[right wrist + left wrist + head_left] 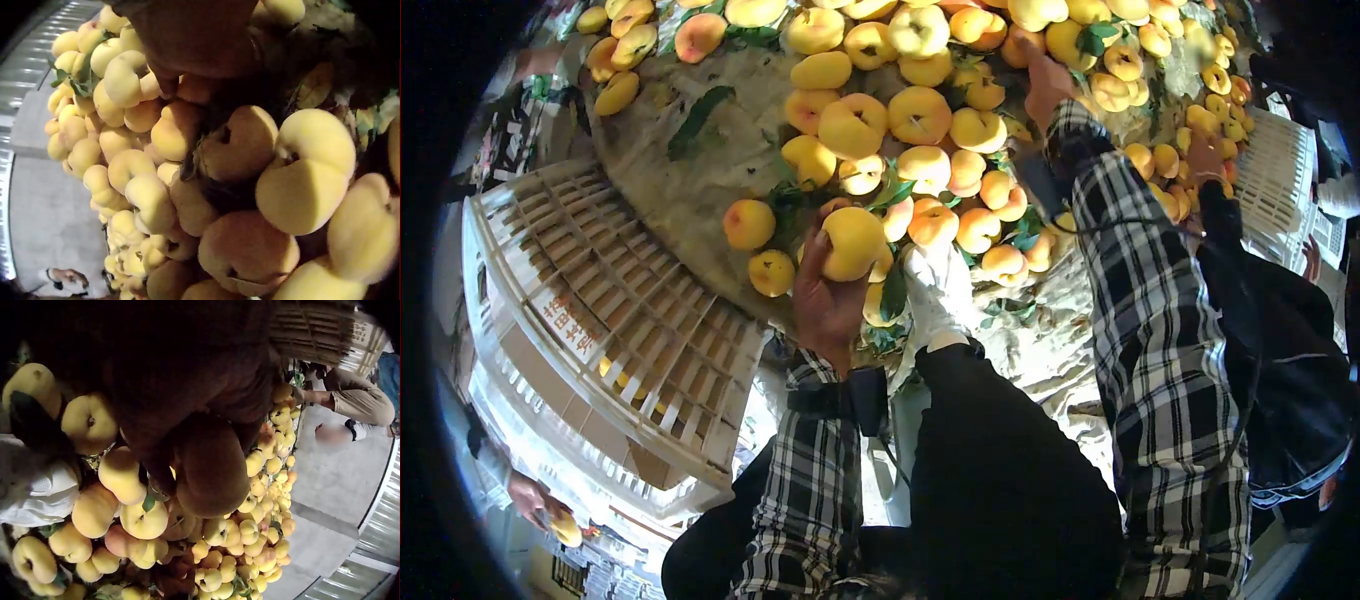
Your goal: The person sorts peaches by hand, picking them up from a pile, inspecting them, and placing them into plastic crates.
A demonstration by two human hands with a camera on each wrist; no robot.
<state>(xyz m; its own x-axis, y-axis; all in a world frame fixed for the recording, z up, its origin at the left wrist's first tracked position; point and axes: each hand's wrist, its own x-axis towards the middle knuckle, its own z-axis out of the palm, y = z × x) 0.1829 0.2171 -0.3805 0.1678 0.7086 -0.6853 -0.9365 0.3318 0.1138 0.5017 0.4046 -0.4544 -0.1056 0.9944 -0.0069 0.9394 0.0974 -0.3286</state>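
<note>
My left hand (822,305) grips a yellow flat peach (852,244) from its left side, above the near edge of the heap. In the left wrist view that peach (212,472) is in shadow under the dark fingers. Farther off, my right hand (1050,88) reaches into the heap, fingers bent around a reddish flat peach (1020,46). The right wrist view has this peach (197,89) partly hidden under the hand. Many yellow flat peaches (920,115) with green leaves lie about both hands on a beige cloth (690,160).
A white slatted crate (650,310) stands at the left with some fruit behind its slats. Another white crate (1275,170) is at the right. A white shoe (938,290) rests by the near peaches. Other people's hands show at the right (1203,155) and lower left (530,498).
</note>
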